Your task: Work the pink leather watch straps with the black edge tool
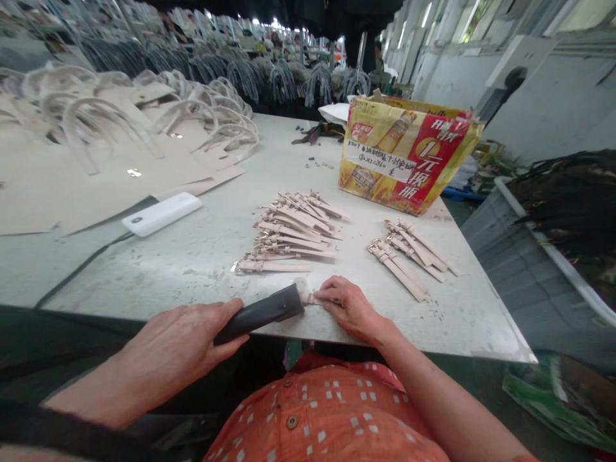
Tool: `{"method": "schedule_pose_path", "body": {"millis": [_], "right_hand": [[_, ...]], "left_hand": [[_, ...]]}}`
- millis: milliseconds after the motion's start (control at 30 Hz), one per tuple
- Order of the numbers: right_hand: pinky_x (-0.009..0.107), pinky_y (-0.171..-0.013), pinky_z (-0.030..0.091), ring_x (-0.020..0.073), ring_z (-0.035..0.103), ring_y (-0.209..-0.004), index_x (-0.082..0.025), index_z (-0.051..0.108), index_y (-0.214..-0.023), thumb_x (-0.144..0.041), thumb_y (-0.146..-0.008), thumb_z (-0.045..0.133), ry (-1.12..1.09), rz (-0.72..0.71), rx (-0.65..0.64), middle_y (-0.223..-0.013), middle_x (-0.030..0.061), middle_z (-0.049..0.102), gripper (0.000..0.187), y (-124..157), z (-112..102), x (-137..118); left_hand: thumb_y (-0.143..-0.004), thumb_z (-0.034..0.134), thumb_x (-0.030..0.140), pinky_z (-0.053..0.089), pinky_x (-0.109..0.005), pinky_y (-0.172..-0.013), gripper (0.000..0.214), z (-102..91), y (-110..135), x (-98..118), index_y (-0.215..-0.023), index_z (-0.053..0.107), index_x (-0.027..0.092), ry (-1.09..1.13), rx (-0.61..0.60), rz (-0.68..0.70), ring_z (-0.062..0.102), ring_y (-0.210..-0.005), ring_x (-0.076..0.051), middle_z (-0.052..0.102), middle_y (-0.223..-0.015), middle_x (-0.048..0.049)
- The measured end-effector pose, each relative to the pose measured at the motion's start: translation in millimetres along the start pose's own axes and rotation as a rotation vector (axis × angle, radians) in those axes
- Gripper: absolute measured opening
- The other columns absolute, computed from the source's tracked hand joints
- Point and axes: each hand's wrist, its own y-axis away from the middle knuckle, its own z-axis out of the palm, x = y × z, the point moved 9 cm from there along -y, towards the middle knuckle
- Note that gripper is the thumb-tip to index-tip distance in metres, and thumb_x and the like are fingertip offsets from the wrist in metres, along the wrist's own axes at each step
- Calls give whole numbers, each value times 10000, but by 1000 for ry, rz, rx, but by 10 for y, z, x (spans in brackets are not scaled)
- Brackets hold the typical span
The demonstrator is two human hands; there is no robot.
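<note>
My left hand grips a black bar-shaped tool at the table's near edge, its front end lying on a small beige strap piece. My right hand presses that strap piece flat on the table, fingers together on it. Just beyond lies a large pile of beige buckled straps. A smaller pile of the same straps lies to the right.
A yellow and red cardboard box stands at the back right of the grey table. A white power bank with a dark cable lies left. Beige bag panels with handles cover the left. A grey crate stands right.
</note>
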Motion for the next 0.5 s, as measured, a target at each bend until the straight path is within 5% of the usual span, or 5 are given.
{"method": "schedule_pose_path", "body": {"millis": [300,500], "right_hand": [[375,-957,548,251,704,-1066,-197,870,-1144,-90,-1025,712,-1,19,-24,-1111,110,775,225,0,5,-2],[353,-924,548,235,700,-1034,-202,872,-1137,-44,-933,779,-15,36,-11,-1096,86,766,274,2,-17,-8]], "left_hand": [[-993,438,475,590,-460,-799,404,80,71,-204,-1138,746,258,-75,108,-35,836,-971,-416,860,-1023,-125],[-1012,391,470,602,-532,-826,407,220,40,-61,-1141,711,254,-64,31,1,842,-987,-449,858,-1075,-161]]}}
